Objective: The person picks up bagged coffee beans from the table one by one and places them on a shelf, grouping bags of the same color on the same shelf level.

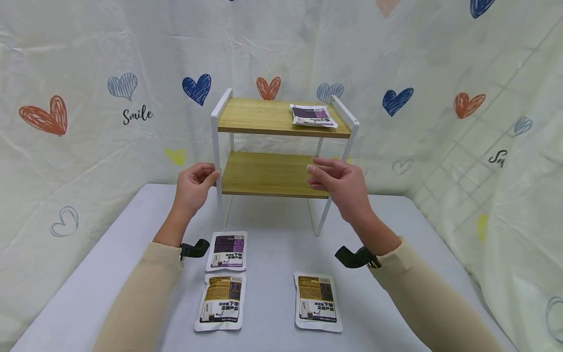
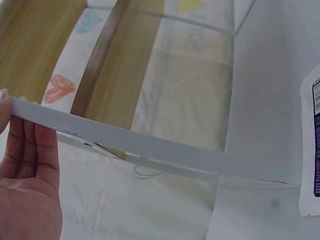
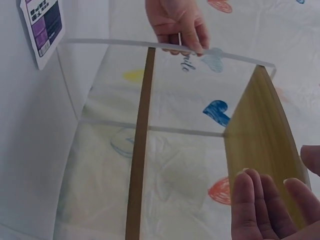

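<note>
A two-tier shelf rack (image 1: pixel 274 173) with wooden boards and a white frame stands on the table. My left hand (image 1: pixel 196 186) grips its left front post, thumb on one side and fingers on the other; the left wrist view shows this hand (image 2: pixel 32 175) at the white post (image 2: pixel 150 142). My right hand (image 1: pixel 338 183) is in front of the rack's right side. In the right wrist view its fingers (image 3: pixel 243 200) are extended, with nothing between them and the thumb. A purple-labelled white pouch (image 1: pixel 313 116) lies on the top board, at the right.
On the white table (image 1: pixel 268 303), a purple-labelled pouch (image 1: pixel 227 251) lies in front of the rack's left side. Nearer lie two brown-labelled pouches, one at the left (image 1: pixel 221 302) and one at the right (image 1: pixel 317 302). A heart-patterned curtain (image 1: pixel 154 142) hangs behind.
</note>
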The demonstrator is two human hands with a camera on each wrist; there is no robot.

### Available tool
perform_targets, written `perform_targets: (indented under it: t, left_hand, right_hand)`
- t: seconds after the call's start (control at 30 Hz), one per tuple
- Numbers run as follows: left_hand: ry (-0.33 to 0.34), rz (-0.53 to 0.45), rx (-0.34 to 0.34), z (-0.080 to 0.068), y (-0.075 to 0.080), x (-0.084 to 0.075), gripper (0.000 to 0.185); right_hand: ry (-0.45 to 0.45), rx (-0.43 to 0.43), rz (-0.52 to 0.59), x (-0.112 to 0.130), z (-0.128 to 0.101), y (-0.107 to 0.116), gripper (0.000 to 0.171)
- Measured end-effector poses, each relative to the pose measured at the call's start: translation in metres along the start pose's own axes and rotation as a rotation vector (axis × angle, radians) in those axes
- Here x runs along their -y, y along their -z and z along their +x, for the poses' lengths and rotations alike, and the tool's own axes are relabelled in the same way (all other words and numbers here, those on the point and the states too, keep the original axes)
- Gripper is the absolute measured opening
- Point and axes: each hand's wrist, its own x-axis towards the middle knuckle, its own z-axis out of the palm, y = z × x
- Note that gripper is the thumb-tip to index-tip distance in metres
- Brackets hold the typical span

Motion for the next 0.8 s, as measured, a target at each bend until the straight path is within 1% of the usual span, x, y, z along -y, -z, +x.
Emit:
perform_targets:
  t: [0.17, 0.3, 0.57, 0.67, 0.8]
  left_hand:
    - [-0.013, -0.013, -0.017, 0.001, -0.001, 0.002, 0.029]
    - [-0.025, -0.029, -0.021, 0.001, -0.002, 0.003, 0.029]
    - [-0.019, -0.027, -0.02, 0.001, -0.002, 0.001, 0.029]
    - [-0.018, -0.028, -0.014, 0.0, -0.002, 0.001, 0.029]
    - [-0.019, -0.022, -0.015, 0.0, -0.002, 0.001, 0.028]
  right_hand:
    - [0.0, 0.042, -0.007, -0.008, -0.005, -0.007, 0.043]
    - [-0.008, 0.059, -0.026, -0.015, -0.01, -0.014, 0.042]
    - [0.017, 0.109, -0.021, -0.032, -0.017, -0.029, 0.045]
    - [0.022, 0.131, -0.024, -0.04, -0.02, -0.035, 0.043]
    - [0.007, 0.156, -0.022, -0.05, -0.024, -0.044, 0.039]
